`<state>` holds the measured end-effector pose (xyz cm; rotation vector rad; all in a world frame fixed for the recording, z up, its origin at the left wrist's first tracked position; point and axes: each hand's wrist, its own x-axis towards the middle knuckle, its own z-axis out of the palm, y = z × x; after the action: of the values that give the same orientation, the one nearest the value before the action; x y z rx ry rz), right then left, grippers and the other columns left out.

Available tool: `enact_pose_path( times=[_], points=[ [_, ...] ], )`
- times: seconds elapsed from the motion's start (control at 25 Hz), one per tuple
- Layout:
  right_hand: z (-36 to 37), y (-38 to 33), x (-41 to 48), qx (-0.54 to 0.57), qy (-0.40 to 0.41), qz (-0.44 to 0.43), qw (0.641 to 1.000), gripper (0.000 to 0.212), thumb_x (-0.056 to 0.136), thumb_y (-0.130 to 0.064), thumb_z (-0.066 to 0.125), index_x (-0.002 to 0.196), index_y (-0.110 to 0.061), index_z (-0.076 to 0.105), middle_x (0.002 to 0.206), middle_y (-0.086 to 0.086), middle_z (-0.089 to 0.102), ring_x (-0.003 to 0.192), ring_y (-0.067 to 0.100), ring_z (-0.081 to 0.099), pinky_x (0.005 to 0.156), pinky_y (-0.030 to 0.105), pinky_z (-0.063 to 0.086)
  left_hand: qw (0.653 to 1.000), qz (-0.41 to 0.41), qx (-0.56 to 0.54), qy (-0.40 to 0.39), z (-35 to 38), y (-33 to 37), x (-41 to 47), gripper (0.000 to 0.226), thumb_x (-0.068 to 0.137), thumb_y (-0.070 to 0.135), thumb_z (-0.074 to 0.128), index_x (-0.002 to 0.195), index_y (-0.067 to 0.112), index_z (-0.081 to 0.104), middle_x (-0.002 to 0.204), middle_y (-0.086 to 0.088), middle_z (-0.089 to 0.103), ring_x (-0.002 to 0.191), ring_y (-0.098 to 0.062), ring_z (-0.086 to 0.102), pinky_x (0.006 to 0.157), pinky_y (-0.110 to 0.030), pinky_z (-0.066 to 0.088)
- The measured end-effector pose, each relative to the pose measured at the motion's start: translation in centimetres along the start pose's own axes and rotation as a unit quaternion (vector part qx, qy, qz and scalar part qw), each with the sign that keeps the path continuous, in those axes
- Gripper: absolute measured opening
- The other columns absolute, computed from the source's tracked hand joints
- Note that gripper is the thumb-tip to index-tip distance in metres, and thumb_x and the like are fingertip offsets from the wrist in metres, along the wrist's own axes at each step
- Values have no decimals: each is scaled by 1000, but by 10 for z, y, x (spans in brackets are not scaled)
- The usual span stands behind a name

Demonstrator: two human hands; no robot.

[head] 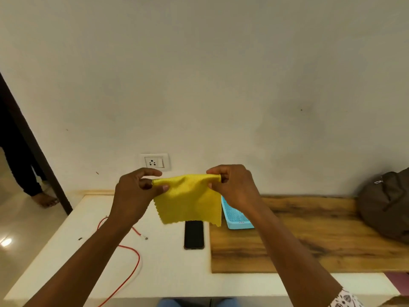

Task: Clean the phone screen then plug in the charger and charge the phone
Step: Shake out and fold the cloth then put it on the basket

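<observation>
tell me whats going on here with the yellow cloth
A person is holding a square yellow woven cloth stretched out in the air, with the left hand and right hand each pinching a top corner. Below it, a black smartphone lies screen up on the white tabletop, not yet wiped. A red charging cable lies loose on the table, and the white wall socket has nothing plugged in. A light blue mesh tray sits on the wooden board.

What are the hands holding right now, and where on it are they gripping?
Both hold the yellow cloth above the table: the left hand pinches its top left corner, the right hand its top right corner. The rest hangs free above the phone.
</observation>
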<state>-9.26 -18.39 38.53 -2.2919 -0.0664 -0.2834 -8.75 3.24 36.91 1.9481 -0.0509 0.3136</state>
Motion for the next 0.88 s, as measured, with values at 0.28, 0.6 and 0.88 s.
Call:
enact_pose_path(
  times=[0.28,0.6,0.88],
  points=[
    [-16,1,8,-54,-8,-24,998,22,84,-21,68,102,-10,71,104,10,73,94,22,66,93,35,52,998,32,58,-8,-4,16,11,21,72,10,77,92,7,73,77,-10,69,68,-14,64,63,-16,44],
    [-41,-2,22,10,-31,-11,999,21,83,-26,69,99,-13,71,93,10,73,79,19,65,73,25,52,995,79,54,0,-9,34,23,17,75,16,75,90,10,74,80,-7,71,71,-7,63,67,-16,44],
    [-90,-34,14,206,-107,-87,969,7,78,-26,70,84,-22,68,78,-6,68,79,8,64,72,18,53,977,101,-174,-67,-32,82,20,2,73,27,69,75,28,68,74,7,67,74,-9,61,70,-23,53]
  ],
)
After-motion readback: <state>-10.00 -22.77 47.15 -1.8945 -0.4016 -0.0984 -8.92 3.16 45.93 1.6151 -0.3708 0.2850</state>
